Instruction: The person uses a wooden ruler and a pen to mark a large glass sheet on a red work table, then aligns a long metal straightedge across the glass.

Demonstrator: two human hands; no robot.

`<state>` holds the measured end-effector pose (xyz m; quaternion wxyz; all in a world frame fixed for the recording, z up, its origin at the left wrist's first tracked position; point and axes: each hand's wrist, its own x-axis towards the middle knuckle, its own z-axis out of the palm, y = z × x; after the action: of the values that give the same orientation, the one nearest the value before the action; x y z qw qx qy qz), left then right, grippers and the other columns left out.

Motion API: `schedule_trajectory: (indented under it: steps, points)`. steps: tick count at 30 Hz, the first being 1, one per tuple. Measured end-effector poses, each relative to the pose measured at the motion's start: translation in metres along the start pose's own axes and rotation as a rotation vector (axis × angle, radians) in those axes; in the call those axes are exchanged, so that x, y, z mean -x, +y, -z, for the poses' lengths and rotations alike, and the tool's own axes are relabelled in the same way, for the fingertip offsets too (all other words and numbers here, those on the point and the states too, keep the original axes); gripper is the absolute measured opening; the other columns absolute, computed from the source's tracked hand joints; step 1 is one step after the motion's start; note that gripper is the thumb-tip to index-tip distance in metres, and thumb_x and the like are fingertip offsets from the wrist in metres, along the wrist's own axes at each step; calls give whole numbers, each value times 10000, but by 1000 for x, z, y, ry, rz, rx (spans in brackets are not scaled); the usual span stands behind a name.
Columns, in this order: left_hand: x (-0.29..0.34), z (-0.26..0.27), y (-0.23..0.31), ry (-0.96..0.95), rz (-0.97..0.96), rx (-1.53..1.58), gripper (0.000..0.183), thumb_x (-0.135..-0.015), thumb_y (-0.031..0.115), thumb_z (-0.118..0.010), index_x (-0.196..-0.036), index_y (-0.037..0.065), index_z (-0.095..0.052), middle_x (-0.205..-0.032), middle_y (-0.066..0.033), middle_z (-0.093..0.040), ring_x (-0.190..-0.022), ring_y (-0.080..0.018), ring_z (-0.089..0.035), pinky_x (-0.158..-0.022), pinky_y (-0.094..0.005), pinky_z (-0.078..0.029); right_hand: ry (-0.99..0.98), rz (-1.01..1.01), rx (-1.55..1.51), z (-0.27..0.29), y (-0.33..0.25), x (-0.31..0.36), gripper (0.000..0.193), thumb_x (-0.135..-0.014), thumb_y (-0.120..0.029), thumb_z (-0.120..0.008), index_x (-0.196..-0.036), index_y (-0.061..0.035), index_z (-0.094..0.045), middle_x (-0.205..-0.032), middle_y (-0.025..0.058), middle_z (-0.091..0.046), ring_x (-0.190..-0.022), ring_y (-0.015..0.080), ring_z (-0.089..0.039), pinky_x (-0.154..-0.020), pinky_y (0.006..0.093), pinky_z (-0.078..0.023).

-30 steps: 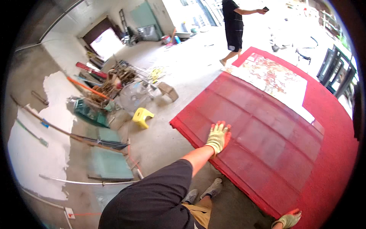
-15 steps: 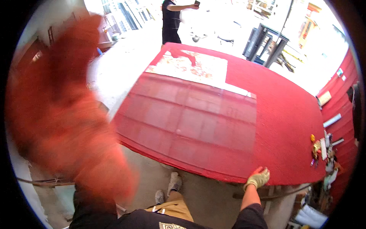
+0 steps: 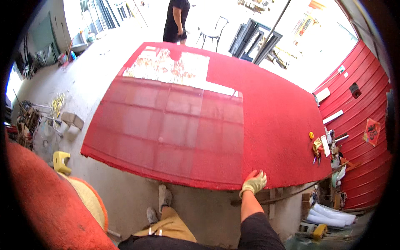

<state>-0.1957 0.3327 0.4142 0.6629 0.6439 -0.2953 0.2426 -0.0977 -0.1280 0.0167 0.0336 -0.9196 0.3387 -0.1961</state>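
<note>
Resting at the near right corner of a glass sheet (image 3: 166,133), the gloved right hand (image 3: 255,182) probably steadies it; whether its fingers pinch the edge cannot be told. The glass sheet lies flat on a red-covered table (image 3: 283,116), whose soft-looking covering presumably guards against scratches. The gloved left hand (image 3: 52,200) looms at lower left, apart from the glass sheet, its finger posture unclear. A small yellow object (image 3: 311,135) sits well apart, perhaps to avoid contact.

The person wears a black short-sleeved top (image 3: 260,231), tan shorts (image 3: 177,227) with white drawstring ends (image 3: 155,232) and greyish shoes (image 3: 165,196). The right hand (image 3: 253,182) wears a pale yellow glove (image 3: 259,180) with orange-red coating; the left hand (image 3: 54,200), close to the lens, shows the same two glove colours.
</note>
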Motion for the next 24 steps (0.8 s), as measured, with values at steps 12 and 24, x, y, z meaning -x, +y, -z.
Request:
schedule_trajectory:
  steps: [12, 24]
  points:
    - [-12, -7, -40, -9, 99, 22, 551, -1044, 70, -639, -1568, 23, -476, -1547, -175, -557, -1406, -270, -587, -1170, -408, -496, 87, -25, -52, -25, 10, -2, 431, -1030, -325, -678, -1338, -26, -720, -1466, 206, -646, -1378, 413, -572, -1167, 541, -455]
    - [-13, -5, -98, 253, 63, -33, 533, -1010, 35, -676, -1520, 14, -524, -1491, -180, -595, -1386, -283, -599, -1162, -431, -507, 64, -19, -70, -3, 1, -6, 427, -1053, -337, -643, -1348, -38, -716, -1509, 208, -611, -1457, 404, -509, -1241, 529, -398]
